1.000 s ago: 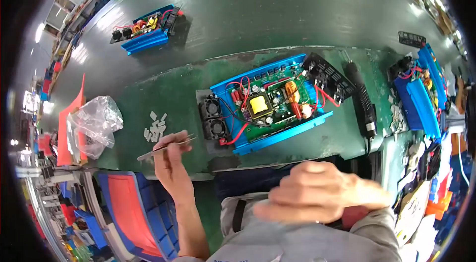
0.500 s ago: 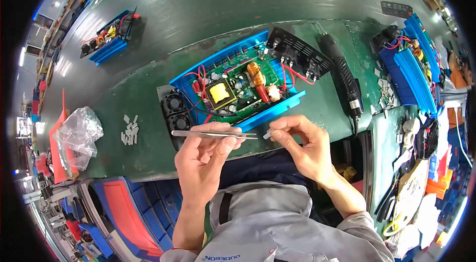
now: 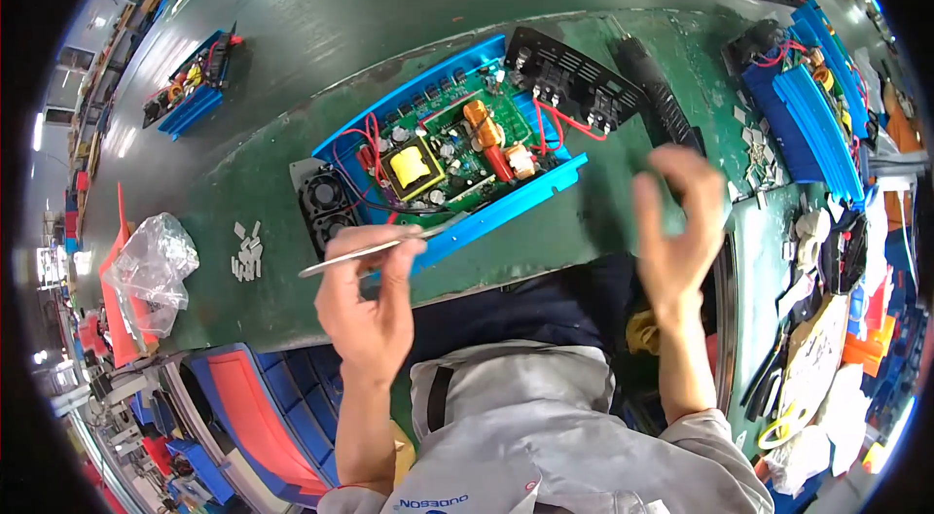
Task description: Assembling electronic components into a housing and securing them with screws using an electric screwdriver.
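Green work surface (image 3: 584, 247) supports a blue housing (image 3: 516, 199), which I use as the reference for all positions. Its open top exposes a circuit board (image 3: 520, 122) carrying a yellow transformer (image 3: 412, 167). Twin black fans (image 3: 326, 191) stand at the housing's left end; a slotted black panel (image 3: 584, 81) lies at its far right corner. I read the left hand (image 3: 365, 312) at the near side of the housing, thumb and fingers clamped on metal tweezers (image 3: 326, 266); the tips reach the housing's near edge, contact not determinable from my view. I read the right hand (image 3: 683, 237) as blurred, right of the housing, thumb and fingers apart, near a black-handled tool (image 3: 657, 86); I cannot tell whether they touch. Small pale pieces (image 3: 248, 256) lie left of the housing, with a clear plastic bag (image 3: 156, 261) farther left.
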Motion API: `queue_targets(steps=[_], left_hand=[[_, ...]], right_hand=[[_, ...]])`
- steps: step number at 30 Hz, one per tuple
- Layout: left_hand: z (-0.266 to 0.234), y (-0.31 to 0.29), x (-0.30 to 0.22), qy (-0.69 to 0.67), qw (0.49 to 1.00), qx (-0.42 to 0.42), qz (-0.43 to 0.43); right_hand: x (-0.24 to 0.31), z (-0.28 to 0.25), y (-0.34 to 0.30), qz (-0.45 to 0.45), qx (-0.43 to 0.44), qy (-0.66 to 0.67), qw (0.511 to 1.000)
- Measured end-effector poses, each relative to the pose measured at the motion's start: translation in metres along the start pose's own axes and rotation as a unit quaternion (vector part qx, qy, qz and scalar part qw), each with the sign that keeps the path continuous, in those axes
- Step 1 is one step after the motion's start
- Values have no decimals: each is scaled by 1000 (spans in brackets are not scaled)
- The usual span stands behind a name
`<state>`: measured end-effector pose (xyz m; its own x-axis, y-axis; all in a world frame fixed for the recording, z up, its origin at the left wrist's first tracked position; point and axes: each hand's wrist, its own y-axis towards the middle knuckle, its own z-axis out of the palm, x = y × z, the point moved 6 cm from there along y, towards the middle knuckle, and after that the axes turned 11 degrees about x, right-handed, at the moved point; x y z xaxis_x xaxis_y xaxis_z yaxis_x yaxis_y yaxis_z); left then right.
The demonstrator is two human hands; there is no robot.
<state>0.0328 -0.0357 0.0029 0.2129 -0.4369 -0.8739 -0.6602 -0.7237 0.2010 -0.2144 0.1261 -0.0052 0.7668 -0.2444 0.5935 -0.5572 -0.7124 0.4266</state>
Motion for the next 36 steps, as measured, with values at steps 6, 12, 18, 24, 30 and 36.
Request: queue_targets(steps=[6,12,18,24,30,36], left_hand=[[3,9,4,59,997,-2,44],[21,17,3,116,988,32,96],[29,20,-3,158,981,24,110],[36,18,0,185,978,26,96],[38,16,4,165,981,21,104],[38,16,5,180,980,19,80]], right_hand=[[-60,-29,-2,128,24,-144,981],[-43,-27,-80,253,143,35,956],[-16,17,-171,418,236,527,701],[19,40,-181,316,389,414,760],[19,48,-171,273,417,380,779],[20,51,-167,268,420,382,778]])
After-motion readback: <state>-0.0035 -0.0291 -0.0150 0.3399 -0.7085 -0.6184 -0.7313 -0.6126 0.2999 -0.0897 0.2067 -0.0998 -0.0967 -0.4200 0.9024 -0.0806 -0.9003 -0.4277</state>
